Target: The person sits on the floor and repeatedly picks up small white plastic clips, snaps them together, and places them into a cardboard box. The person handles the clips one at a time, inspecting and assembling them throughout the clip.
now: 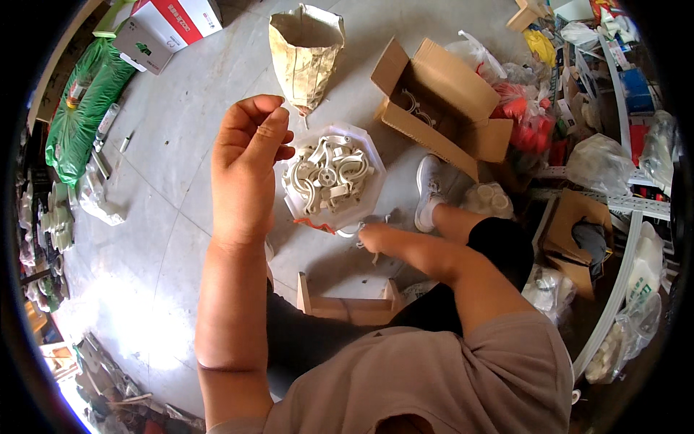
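My left hand (249, 155) is raised in front of me, its thumb and forefinger pinched together; anything between the tips is too small to name. Just beyond it an open, worn off-white sack (289, 69) stands on the floor. Beside that hand, a pale many-sided basin (374, 188) holds a heap of white plastic pipe clips (329, 173). My right hand (374, 239) is low by the basin's near side, fingers curled round something mostly hidden, with small bits showing beside them. A red-orange strip (314, 226) lies at the basin's near rim.
An open cardboard box (441, 87) with several clips inside stands at the far right. A small wooden stool (347, 309) is close to my legs. Shelving with bagged goods (600, 165) lines the right; a green plastic bundle (83, 108) lies at the left.
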Action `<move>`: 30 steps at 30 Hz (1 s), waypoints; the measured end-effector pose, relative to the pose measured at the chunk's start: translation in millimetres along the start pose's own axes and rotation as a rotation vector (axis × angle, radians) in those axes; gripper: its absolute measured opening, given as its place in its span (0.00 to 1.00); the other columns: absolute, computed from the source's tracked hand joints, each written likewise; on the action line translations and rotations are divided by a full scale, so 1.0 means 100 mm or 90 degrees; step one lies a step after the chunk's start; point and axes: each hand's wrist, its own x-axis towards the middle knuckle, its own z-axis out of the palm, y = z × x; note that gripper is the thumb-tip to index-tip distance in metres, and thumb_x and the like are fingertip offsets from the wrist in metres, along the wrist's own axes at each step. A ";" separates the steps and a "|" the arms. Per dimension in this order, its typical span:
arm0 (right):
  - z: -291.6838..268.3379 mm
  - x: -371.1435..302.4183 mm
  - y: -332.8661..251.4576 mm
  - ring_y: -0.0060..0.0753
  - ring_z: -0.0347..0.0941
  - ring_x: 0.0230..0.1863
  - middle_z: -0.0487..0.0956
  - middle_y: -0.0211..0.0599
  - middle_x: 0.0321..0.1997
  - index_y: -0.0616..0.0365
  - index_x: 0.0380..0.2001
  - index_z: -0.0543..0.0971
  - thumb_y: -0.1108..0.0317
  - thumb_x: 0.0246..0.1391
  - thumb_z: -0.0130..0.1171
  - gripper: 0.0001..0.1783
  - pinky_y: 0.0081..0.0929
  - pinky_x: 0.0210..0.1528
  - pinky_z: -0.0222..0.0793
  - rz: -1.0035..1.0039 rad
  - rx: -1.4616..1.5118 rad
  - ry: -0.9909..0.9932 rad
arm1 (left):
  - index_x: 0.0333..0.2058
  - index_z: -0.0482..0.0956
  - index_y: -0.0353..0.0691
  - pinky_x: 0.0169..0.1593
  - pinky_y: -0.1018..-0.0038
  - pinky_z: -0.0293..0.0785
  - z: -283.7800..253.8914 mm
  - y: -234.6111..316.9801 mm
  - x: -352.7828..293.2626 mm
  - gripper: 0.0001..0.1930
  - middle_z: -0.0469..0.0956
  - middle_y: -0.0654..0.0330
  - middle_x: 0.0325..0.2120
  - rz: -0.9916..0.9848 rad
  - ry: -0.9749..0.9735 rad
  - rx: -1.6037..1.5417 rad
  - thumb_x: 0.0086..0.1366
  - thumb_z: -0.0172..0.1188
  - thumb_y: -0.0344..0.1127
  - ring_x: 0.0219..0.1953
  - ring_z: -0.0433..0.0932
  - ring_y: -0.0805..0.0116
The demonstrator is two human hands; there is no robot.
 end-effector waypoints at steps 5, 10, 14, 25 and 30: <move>-1.36 -0.22 -0.47 0.47 0.73 0.30 0.75 0.42 0.23 0.54 0.29 0.77 0.65 0.38 0.53 0.11 0.39 0.32 0.68 -0.093 0.102 0.091 | 0.36 0.71 0.40 0.35 0.81 0.66 0.01 0.08 -0.01 0.07 0.70 0.66 0.30 0.009 0.012 -0.004 0.59 0.51 0.33 0.30 0.68 0.79; -1.51 -0.03 -0.12 0.43 0.71 0.36 0.72 0.39 0.32 0.52 0.28 0.73 0.67 0.39 0.53 0.08 0.37 0.36 0.67 -0.019 -0.023 0.474 | 0.35 0.72 0.41 0.35 0.81 0.65 0.05 0.04 0.02 0.06 0.70 0.68 0.29 0.012 -0.008 -0.019 0.59 0.52 0.33 0.30 0.67 0.79; -1.43 0.02 0.05 0.42 0.70 0.36 0.70 0.40 0.34 0.53 0.29 0.72 0.67 0.39 0.54 0.10 0.36 0.35 0.66 -0.021 -0.017 0.378 | 0.34 0.72 0.41 0.35 0.81 0.65 0.07 0.07 0.02 0.05 0.70 0.69 0.28 0.015 -0.021 -0.025 0.59 0.52 0.33 0.30 0.67 0.79; -2.94 -1.59 -0.12 0.20 0.67 0.35 0.72 0.29 0.33 0.56 0.32 0.71 0.82 0.37 0.57 0.15 0.20 0.38 0.63 -0.253 0.632 0.305 | 0.38 0.71 0.38 0.38 0.80 0.64 0.06 -0.04 0.08 0.09 0.71 0.67 0.30 0.019 -0.147 0.047 0.60 0.52 0.34 0.32 0.67 0.79; -2.96 -1.72 -0.21 0.26 0.68 0.43 0.70 0.33 0.44 0.55 0.34 0.73 0.83 0.39 0.58 0.17 0.24 0.45 0.65 -0.560 0.869 0.490 | 0.48 0.66 0.36 0.44 0.78 0.64 0.21 -0.06 -0.04 0.17 0.70 0.62 0.38 -0.021 -0.396 0.025 0.62 0.50 0.38 0.40 0.67 0.74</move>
